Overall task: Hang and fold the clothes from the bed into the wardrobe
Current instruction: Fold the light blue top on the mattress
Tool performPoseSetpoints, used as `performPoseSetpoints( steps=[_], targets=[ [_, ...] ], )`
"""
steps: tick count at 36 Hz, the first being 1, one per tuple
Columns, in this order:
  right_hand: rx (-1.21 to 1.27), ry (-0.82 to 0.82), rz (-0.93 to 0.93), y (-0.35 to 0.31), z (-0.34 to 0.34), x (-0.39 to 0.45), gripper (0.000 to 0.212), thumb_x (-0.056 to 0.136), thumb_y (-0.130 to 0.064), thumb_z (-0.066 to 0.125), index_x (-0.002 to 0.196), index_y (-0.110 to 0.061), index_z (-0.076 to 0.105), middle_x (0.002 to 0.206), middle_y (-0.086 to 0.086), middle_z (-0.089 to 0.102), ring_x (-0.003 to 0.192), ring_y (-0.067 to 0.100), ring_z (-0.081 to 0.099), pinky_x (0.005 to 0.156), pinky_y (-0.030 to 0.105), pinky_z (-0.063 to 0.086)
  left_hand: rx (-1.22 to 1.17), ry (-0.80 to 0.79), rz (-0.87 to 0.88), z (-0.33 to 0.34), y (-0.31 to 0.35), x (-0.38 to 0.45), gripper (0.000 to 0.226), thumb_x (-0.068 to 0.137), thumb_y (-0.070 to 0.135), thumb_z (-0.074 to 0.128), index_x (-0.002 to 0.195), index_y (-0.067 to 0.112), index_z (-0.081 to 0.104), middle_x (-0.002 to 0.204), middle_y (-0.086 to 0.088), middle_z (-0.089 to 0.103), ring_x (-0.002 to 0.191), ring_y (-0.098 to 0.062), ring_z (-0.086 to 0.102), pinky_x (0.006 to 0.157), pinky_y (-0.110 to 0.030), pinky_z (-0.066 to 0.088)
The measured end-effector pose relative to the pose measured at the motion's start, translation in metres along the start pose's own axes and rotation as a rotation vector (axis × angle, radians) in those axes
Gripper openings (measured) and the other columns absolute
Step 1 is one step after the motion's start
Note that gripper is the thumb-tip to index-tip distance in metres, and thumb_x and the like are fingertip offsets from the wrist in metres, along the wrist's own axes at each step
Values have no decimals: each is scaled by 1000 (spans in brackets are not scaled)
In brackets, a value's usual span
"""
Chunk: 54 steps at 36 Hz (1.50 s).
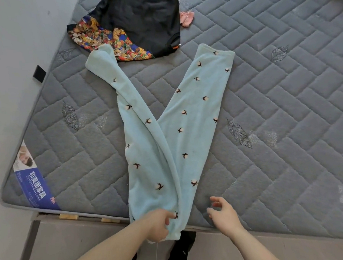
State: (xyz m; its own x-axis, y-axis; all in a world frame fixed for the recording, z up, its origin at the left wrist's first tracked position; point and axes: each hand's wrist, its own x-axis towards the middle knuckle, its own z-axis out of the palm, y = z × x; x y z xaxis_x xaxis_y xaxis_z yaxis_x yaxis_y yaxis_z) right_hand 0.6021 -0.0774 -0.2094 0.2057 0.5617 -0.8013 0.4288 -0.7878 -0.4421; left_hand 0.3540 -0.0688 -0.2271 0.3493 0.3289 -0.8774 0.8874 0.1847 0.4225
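- Head view: light-blue fleece trousers [167, 133] with small cotton-flower print lie flat on the grey quilted mattress [287, 96], legs spread in a V toward the far side, waistband at the near edge and hanging slightly over it.
- Left hand [159, 224] grips the waistband at the near edge, fingers curled round the fabric.
- Right hand [223, 213] hovers just beside the trousers on their right, fingers loosely bent, holding nothing, not touching the fabric.
- Black garment [141, 15] with a multicoloured teddy-bear print panel [104, 38] is heaped near the far-left corner; left trouser cuff touches the print panel.
- Small pink cloth item [186, 18] just right of the black garment.
- Blue label [37, 186] at the near-left corner: white text "和美居家具", smaller lines under it unreadable.
- Wooden slats [68, 216] show under the near edge.
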Motion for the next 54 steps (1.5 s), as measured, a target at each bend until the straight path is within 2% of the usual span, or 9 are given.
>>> performPoseSetpoints(
  steps=[7,13,21,24,30,33,39,46,54],
  targets=[
    [3,-6,-96,-64,13,21,38,92,-21,66,129,-24,59,110,-11,61,100,9,59,79,21,43,-385,455,-39,-87,-23,-3,25,93,28,62,116,38,59,109,16,62,81,-7,65,61,-15,50],
    [0,-17,-148,-128,42,51,44,90,-32,70,131,-30,55,114,-14,57,95,3,59,73,20,44,-620,742,-68,-202,-39,20,21,90,26,68,110,27,62,106,5,65,88,-21,68,74,-42,60],
    [-19,76,-231,-189,85,86,56,86,-40,73,136,-28,51,127,-9,55,108,9,55,84,24,48,-691,692,-64,-289,-48,61,58,87,46,73,134,23,47,123,5,55,108,-23,64,89,-47,59],
    [-97,115,-232,-198,98,97,63,83,-45,74,138,-31,47,129,-10,53,111,11,54,91,31,48,-821,678,-62,-306,-42,78,70,85,43,77,140,17,43,121,2,57,103,-23,66,72,-38,60],
    [-229,78,-226,-202,110,115,32,85,-39,65,116,-39,54,89,-16,59,85,7,57,74,30,47,-1148,581,-114,-325,-25,109,75,88,35,77,146,7,38,104,0,61,83,-14,69,59,-32,58],
    [-215,52,-273,-202,111,116,5,87,-34,60,92,-35,61,84,-12,64,74,9,58,73,29,50,-1113,582,-159,-332,-27,118,58,86,45,77,128,10,57,100,2,66,86,-15,69,65,-31,58],
    [56,-38,-339,-204,96,108,13,85,-26,59,74,-20,57,62,-11,54,53,7,45,56,27,41,-1043,743,-182,-348,-20,124,39,90,37,73,117,12,63,109,-6,66,103,-28,64,87,-39,55],
    [335,-51,-339,-206,54,93,29,84,-13,53,59,-25,47,53,-13,38,50,7,33,47,21,28,-565,1190,250,-362,66,90,34,74,25,72,62,18,41,104,-1,46,73,-12,42,73,-26,35],
    [254,84,-211,-157,20,90,18,83,-3,52,70,-13,58,60,-4,51,60,10,45,56,28,34,-68,917,639,-332,153,106,25,70,33,83,84,16,70,138,-2,51,129,-20,41,109,-28,32]
  ],
)
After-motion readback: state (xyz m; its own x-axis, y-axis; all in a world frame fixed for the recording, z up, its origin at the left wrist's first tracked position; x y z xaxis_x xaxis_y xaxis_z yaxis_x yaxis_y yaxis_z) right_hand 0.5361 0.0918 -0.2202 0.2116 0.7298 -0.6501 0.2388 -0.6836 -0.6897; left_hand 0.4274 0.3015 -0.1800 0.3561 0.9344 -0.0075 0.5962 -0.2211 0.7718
